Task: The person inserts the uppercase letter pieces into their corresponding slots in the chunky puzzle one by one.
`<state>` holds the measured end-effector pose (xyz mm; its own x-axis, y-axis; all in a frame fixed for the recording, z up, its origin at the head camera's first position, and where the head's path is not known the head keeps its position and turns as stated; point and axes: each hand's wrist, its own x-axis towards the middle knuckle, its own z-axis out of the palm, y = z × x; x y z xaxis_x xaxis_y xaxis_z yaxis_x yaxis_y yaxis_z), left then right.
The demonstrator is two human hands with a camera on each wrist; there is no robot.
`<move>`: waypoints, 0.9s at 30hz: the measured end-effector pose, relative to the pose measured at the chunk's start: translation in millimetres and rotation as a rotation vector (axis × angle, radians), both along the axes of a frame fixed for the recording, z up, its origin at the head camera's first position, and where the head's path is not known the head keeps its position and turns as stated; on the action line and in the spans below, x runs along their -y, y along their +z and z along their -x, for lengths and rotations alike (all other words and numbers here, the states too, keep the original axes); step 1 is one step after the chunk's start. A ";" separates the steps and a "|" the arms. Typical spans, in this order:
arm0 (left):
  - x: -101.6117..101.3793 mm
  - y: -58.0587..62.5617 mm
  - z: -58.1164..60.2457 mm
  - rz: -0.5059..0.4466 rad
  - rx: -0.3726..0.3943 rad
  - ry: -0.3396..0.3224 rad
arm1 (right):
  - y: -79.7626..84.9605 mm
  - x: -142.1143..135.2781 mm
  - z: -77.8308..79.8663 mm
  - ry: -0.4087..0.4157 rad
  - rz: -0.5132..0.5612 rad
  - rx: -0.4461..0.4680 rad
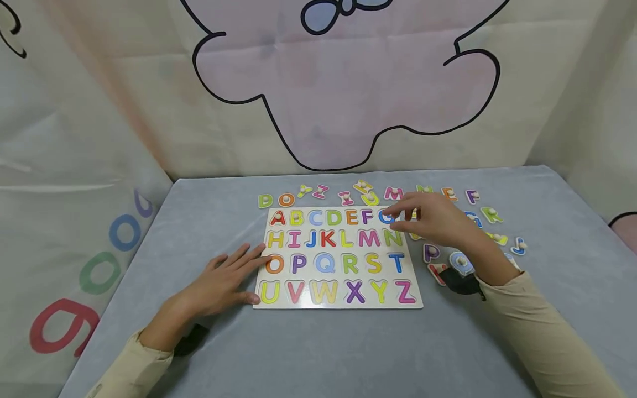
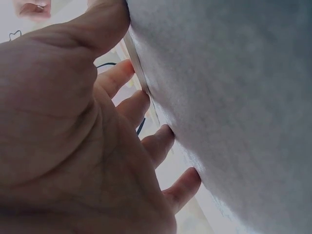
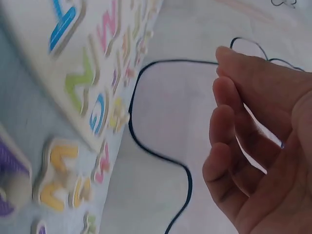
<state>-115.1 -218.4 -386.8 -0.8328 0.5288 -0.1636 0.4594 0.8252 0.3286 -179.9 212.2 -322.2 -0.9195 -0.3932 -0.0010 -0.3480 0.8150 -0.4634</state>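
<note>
A white alphabet puzzle board [image 1: 333, 283] with coloured letter spaces lies flat on the table. Knobs show on the letter A piece [image 1: 277, 219] and the letter B piece [image 1: 296, 218], both seated in its top row. My left hand [image 1: 219, 287] rests at the board's left edge, fingers spread and fingertips touching it; the left wrist view shows those fingers [image 2: 158, 146] along the edge. Above the board's upper right corner, near the G, hovers my right hand [image 1: 435, 221]. Its fingers [image 3: 222, 124] are loosely bent, the thumb near the index finger, with nothing visible between them.
Loose knobbed letters lie behind the board, among them a green D [image 1: 265, 200], an orange O [image 1: 286, 199] and a pink M [image 1: 393, 193]. More lie to its right, including a purple P [image 1: 431, 252], partly around my right forearm. A printed cloth backdrop [image 1: 338, 132] stands behind the table.
</note>
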 end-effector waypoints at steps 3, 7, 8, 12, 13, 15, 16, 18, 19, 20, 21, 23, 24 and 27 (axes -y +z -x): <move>1.4 0.9 -1.4 -0.011 0.000 0.007 | 4.1 -9.9 2.9 0.036 -0.002 -0.032; 1.4 1.5 -2.5 -0.015 0.008 0.012 | 9.8 -22.3 3.7 0.064 -0.004 -0.064; 1.3 1.9 -2.8 -0.012 0.003 0.008 | 11.0 -25.0 2.5 0.064 -0.003 -0.072; 0.7 3.9 -3.1 -0.008 -0.004 -0.008 | 12.2 -32.7 -5.2 0.080 0.012 -0.086; 0.0 4.0 -3.0 -0.009 -0.004 -0.010 | 11.1 -35.1 -7.4 0.091 0.011 -0.086; -1.2 3.9 -2.5 -0.008 0.002 -0.014 | 7.9 -40.5 -11.5 0.100 0.001 -0.076; -1.8 3.9 -2.3 -0.006 -0.001 -0.016 | 6.2 -43.8 -12.9 0.107 -0.005 -0.074; -2.3 3.9 -1.6 -0.002 0.002 -0.012 | 3.6 -50.8 -14.3 0.113 -0.018 -0.087; -2.4 4.0 -1.2 -0.002 0.005 -0.008 | 2.7 -54.5 -14.2 0.107 -0.017 -0.094; -2.2 3.9 -0.7 0.000 0.006 -0.005 | 2.5 -57.9 -13.5 0.103 -0.022 -0.109; -2.0 3.9 -0.3 0.000 0.009 -0.001 | 3.0 -61.4 -12.4 0.103 -0.025 -0.129; -1.5 4.0 0.4 -0.002 0.014 0.003 | 4.9 -68.4 -10.1 0.081 -0.032 -0.166; -1.0 3.8 0.7 -0.002 0.016 0.002 | 5.9 -71.8 -8.9 0.058 -0.034 -0.176; -0.2 3.1 0.7 0.002 0.022 0.001 | 9.0 -82.4 -5.7 -0.004 -0.060 -0.179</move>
